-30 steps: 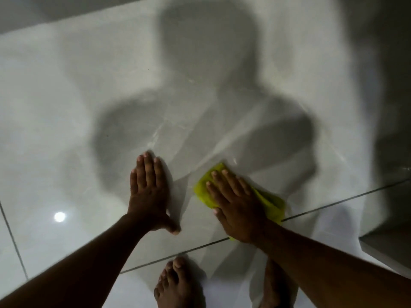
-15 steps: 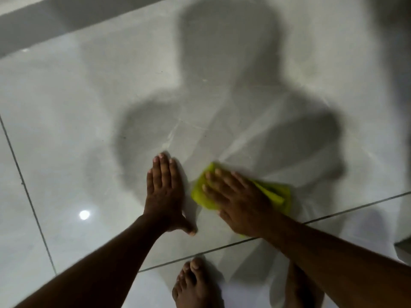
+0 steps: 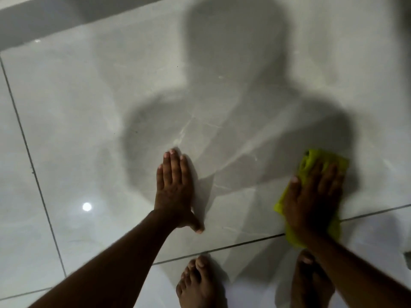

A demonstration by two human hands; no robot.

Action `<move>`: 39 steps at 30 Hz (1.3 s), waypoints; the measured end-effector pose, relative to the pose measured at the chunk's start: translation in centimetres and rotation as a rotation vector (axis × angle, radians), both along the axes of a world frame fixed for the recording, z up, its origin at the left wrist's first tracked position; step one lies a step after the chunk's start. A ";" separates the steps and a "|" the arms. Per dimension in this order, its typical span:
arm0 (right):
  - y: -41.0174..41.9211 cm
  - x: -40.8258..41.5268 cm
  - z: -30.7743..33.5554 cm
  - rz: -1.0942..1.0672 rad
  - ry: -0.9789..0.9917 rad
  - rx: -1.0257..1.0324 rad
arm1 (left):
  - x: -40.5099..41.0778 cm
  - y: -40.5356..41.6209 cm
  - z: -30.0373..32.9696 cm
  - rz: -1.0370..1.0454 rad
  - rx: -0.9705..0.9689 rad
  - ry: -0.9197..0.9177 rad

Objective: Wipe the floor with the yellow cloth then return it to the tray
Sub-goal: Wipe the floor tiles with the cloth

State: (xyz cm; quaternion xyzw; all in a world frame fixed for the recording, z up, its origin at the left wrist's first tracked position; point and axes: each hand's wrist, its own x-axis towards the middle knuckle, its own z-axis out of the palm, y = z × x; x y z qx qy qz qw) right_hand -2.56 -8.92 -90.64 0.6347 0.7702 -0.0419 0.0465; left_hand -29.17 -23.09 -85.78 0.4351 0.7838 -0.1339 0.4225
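Observation:
The yellow cloth (image 3: 320, 160) lies flat on the glossy grey tiled floor (image 3: 89, 107) at the right. My right hand (image 3: 311, 196) presses down on it, palm flat, fingers spread over its middle. The cloth sticks out beyond my fingertips and below my wrist, across a grout line. My left hand (image 3: 175, 187) rests flat on the bare tile at the centre, fingers together, thumb out, holding nothing. No tray is in view.
My two bare feet (image 3: 198, 283) stand on the tile at the bottom, just behind the hands. Dark grout lines (image 3: 33, 170) cross the floor at the left and the bottom. A wall base (image 3: 44, 21) runs along the top left. My shadow covers the middle.
My right hand has slid the yellow cloth to the right, away from my left hand. The left hand stays planted on the tile. The view has shifted a little.

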 end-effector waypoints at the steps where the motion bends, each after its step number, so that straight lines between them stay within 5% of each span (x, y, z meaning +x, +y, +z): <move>1: -2.2 -0.8 0.4 -0.024 0.011 -0.012 | 0.0 0.1 0.0 0.001 -0.004 0.002; 5: -9.1 -6.9 1.2 0.411 0.118 -0.177 | 0.0 0.2 -0.1 0.003 -0.003 0.023; 8: -5.1 -12.3 0.4 0.970 0.274 -0.205 | -0.1 -0.1 -0.4 -0.004 -0.004 0.029; 10: 0.4 -14.3 -0.2 1.153 0.256 -0.155 | 0.0 -0.1 -0.5 -0.014 -0.008 0.020; 12: 5.8 -13.4 -0.6 0.987 0.203 -0.080 | 0.1 -0.1 -0.5 -0.012 -0.010 0.013; 15: 9.7 -6.3 -0.9 0.452 0.058 0.046 | 0.2 0.0 -0.5 -0.006 -0.013 0.000; 21: 0.2 -0.9 0.0 -0.099 0.022 -0.004 | 0.2 0.0 -0.5 0.003 0.000 0.010; 25: -6.2 -4.9 0.5 0.097 0.107 -0.097 | 0.2 0.0 -0.7 -0.012 -0.002 0.021; 33: -4.0 -3.3 1.2 1.306 0.068 -0.280 | 0.9 0.4 0.0 -0.023 -0.008 0.102; 36: -2.8 -3.0 3.0 1.340 0.021 -0.320 | 1.9 1.2 1.1 0.032 -0.005 0.097; 39: -4.0 -2.4 5.2 1.067 0.091 -0.320 | 3.6 2.4 1.9 0.139 0.024 0.008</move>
